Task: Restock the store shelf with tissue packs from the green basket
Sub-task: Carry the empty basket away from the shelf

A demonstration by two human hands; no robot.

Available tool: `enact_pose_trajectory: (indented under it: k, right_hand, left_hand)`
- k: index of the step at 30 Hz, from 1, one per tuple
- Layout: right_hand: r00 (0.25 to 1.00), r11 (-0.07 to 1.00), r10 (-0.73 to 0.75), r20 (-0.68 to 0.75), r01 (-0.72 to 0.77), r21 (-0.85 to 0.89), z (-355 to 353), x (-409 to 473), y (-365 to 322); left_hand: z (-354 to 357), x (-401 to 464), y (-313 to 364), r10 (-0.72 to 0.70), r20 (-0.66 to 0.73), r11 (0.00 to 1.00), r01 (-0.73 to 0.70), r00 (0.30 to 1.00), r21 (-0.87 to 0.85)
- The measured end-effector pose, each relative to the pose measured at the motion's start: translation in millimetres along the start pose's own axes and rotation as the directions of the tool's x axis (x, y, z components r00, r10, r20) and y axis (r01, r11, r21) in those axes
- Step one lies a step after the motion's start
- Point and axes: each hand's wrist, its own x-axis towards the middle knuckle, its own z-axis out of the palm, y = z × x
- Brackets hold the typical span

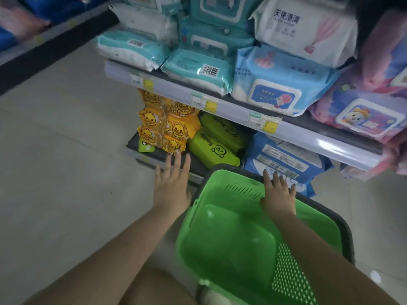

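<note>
The green basket (229,236) stands on the floor in front of the shelf, and no packs show inside it. My right hand (278,194) rests over its far rim, fingers spread flat, holding nothing. To the left of the basket my left hand (172,183) is open with fingers apart, its tips just short of the yellow duck packs (167,124) stacked on the bottom shelf. Lime green packs (214,148) lie beside the yellow stack, right behind the basket.
Blue and white packs (284,161) fill the bottom shelf to the right. The upper shelf edge (231,106) with price tags juts out above, loaded with teal packs (198,71), blue packs (275,84) and pink packs (363,111). Grey floor tiles (66,172) spread out to the left.
</note>
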Motion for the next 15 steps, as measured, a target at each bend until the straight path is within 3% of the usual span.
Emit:
enact_pose_trajectory:
  k: [6,12,15]
  right_hand:
    - [0.995,1.000,0.005,-0.104,-0.007,-0.019,4,31,-2]
    - [0.993,0.990,-0.086,-0.080,0.094,0.100,-9,34,-3]
    - [0.996,0.992,-0.069,-0.052,0.074,0.106,-31,28,-4]
  left_hand:
    - [18,41,-13,0.070,0.062,0.998,-0.069,0.996,-0.015]
    - [8,54,-17,0.027,0.105,0.991,-0.013,0.994,-0.133]
    - [-10,49,-5,0.058,0.123,0.986,-0.038,0.991,-0.163]
